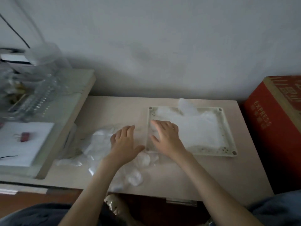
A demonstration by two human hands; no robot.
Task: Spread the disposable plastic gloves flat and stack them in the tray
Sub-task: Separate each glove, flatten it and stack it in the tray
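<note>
A shallow cream tray sits on the small table, right of centre. A stack of clear plastic gloves lies flat inside it, with glove fingers sticking up past the far rim. My right hand rests palm down, fingers apart, on the left end of that stack inside the tray. My left hand lies flat and spread just left of the tray, on top of a loose heap of crumpled clear gloves that trails toward the table's front edge.
A red cardboard box stands against the table's right side. On the left a higher glass-topped table carries a glass dish, a white pad and a red clip. The wall is right behind the tray.
</note>
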